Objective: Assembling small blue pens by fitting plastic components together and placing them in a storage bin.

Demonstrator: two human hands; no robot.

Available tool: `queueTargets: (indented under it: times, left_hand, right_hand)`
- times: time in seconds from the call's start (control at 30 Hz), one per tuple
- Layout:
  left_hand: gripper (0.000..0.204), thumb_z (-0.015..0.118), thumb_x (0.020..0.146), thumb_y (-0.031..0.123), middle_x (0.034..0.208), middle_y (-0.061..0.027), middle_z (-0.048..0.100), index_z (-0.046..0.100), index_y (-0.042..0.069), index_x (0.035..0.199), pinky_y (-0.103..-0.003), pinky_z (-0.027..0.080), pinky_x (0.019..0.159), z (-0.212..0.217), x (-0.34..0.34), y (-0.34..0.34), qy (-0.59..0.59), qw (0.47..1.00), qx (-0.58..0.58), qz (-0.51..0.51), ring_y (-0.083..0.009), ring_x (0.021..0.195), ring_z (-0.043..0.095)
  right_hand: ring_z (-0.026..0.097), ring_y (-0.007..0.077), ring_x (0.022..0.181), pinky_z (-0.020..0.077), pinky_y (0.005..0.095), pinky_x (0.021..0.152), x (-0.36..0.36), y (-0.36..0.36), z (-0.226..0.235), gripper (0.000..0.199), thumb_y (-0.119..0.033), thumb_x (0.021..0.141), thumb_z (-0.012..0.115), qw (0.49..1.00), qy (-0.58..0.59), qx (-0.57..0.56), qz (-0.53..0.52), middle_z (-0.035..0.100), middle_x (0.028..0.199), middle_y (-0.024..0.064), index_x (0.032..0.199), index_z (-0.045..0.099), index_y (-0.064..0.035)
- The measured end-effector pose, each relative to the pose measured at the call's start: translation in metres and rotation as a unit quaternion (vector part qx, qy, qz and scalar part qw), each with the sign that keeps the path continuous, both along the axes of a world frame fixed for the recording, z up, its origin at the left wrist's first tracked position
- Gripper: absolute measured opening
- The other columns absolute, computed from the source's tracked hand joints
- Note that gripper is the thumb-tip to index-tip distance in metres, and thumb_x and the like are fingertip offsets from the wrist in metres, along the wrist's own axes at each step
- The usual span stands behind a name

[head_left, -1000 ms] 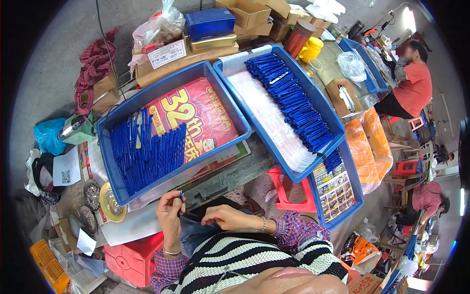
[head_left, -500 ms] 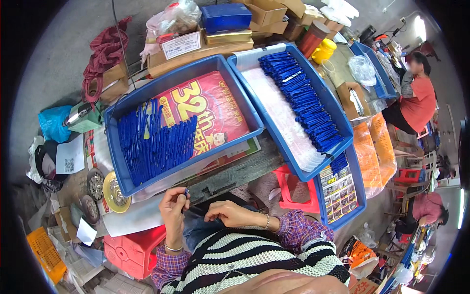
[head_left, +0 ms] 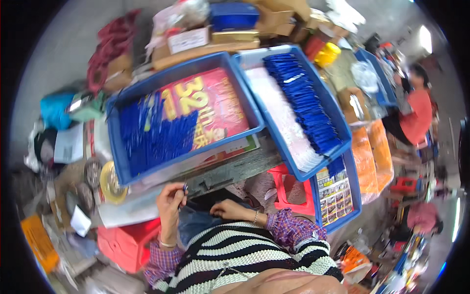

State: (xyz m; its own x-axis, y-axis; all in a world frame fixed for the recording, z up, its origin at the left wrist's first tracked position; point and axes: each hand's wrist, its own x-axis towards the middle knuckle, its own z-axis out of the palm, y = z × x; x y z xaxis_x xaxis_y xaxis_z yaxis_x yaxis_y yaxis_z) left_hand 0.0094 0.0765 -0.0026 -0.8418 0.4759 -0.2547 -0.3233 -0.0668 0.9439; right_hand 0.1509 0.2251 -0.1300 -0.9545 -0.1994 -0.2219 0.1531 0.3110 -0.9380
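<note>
My left hand (head_left: 171, 200) is raised just off the table's near edge, its thumb and fingers pinching a small dark piece (head_left: 185, 187), too small to name. To its right, my right hand (head_left: 232, 210) hovers over my lap with the fingers curled; what is in them, if anything, is hidden. Beyond my left hand stands a blue tray (head_left: 192, 156) holding many slim blue pen-like sticks (head_left: 161, 139) on a red printed sheet (head_left: 223, 98). A second blue tray (head_left: 267, 130), at its right, carries a long row of similar blue sticks (head_left: 303, 100).
A yellow bowl (head_left: 111, 186) and small dishes stand left of the near tray. Red stools (head_left: 125, 245) are beside and under the table (head_left: 235, 171). Another blue tray (head_left: 355, 196) sits lower right. Boxes (head_left: 279, 22) line the back. A person in red (head_left: 416, 112) sits far right.
The whole view has shifted slightly and blurred. My right hand has drawn down a little toward my lap; my left hand keeps its pinch on the small piece.
</note>
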Motion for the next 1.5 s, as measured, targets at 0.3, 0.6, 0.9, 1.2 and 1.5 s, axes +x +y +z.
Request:
queueTargets:
  times: [0.3,0.6,0.9,1.2,1.5]
  left_hand:
    - [0.013,0.055,0.087,0.003,0.077,-0.0017,0.057,0.061,-0.001,0.098,-0.019,0.036,0.054,-0.001,0.003,-0.027,0.025,0.999,-0.043,-0.010,-0.0054,0.062,0.047]
    - [0.012,0.062,0.078,0.001,0.077,-0.0072,0.060,0.065,0.004,0.089,-0.027,0.044,0.055,0.005,-0.024,-0.130,0.383,0.843,-0.369,0.082,-0.0157,0.061,0.057]
    - [0.006,0.064,0.073,0.006,0.075,-0.0050,0.057,0.062,0.008,0.079,-0.033,0.046,0.052,-0.033,-0.043,-0.096,0.573,0.734,-0.363,0.039,-0.0242,0.061,0.058]
    - [0.007,0.063,0.073,0.007,0.075,-0.0037,0.056,0.061,0.008,0.079,-0.033,0.044,0.049,-0.028,-0.040,-0.062,0.551,0.754,-0.358,-0.011,-0.0249,0.059,0.057]
    - [0.013,0.054,0.083,-0.002,0.076,-0.0023,0.054,0.062,0.001,0.093,-0.020,0.038,0.053,0.003,-0.013,-0.024,0.212,0.966,-0.124,-0.083,-0.0066,0.059,0.049]
  right_hand:
    - [0.062,0.0224,0.075,0.0474,0.0301,0.066,0.009,0.004,-0.002,0.016,-0.005,0.081,0.059,1.000,0.010,-0.008,-0.027,0.064,0.084,0.0127,0.096,0.065,-0.0028]
    - [0.063,0.0231,0.071,0.0468,0.0293,0.062,0.003,0.004,0.007,0.015,-0.006,0.082,0.059,0.999,-0.026,-0.039,-0.013,0.063,0.082,0.0140,0.096,0.065,-0.0025]
    - [0.064,0.0268,0.077,0.0487,0.0307,0.067,-0.014,-0.003,0.017,0.018,-0.007,0.081,0.059,0.998,-0.050,-0.002,0.037,0.065,0.090,0.0141,0.097,0.065,-0.0031]
    - [0.064,0.0282,0.078,0.0485,0.0308,0.069,-0.017,-0.001,0.048,0.020,-0.006,0.081,0.058,0.997,-0.019,-0.007,0.068,0.064,0.088,0.0149,0.100,0.064,-0.0011]
    - [0.057,0.0073,0.073,0.0462,0.0197,0.064,-0.047,0.001,0.115,0.015,-0.001,0.087,0.056,0.952,-0.041,-0.252,-0.168,0.063,0.085,0.0048,0.098,0.063,0.0042]
